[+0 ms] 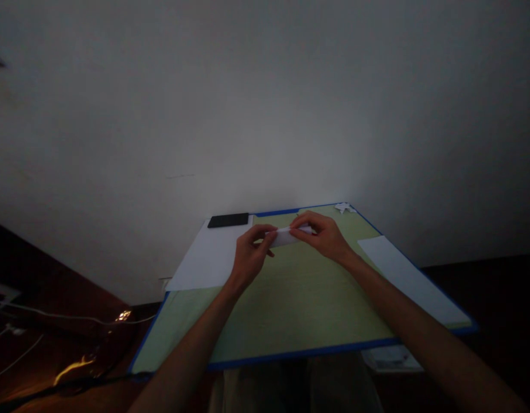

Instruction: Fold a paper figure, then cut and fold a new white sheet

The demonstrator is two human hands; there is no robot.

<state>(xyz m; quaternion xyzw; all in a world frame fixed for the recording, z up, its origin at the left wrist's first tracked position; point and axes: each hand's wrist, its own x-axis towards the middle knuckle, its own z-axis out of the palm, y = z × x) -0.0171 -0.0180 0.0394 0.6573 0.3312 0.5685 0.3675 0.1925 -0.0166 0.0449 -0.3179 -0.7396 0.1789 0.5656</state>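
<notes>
A small folded piece of white paper [287, 236] is pinched between both hands above the far part of a pale green board with a blue edge [291, 310]. My left hand [250, 254] grips the paper's left end with thumb and fingers. The right end is held by my right hand [323, 234], fingers curled over it. Most of the paper's middle shows between the fingertips.
A white sheet [207, 258] lies over the board's far left corner, a black phone [228, 220] at its far edge. A white strip [409, 281] runs along the right side. A small white folded shape [345, 207] sits at the far right corner. Cables [54, 318] cross the dark floor at left.
</notes>
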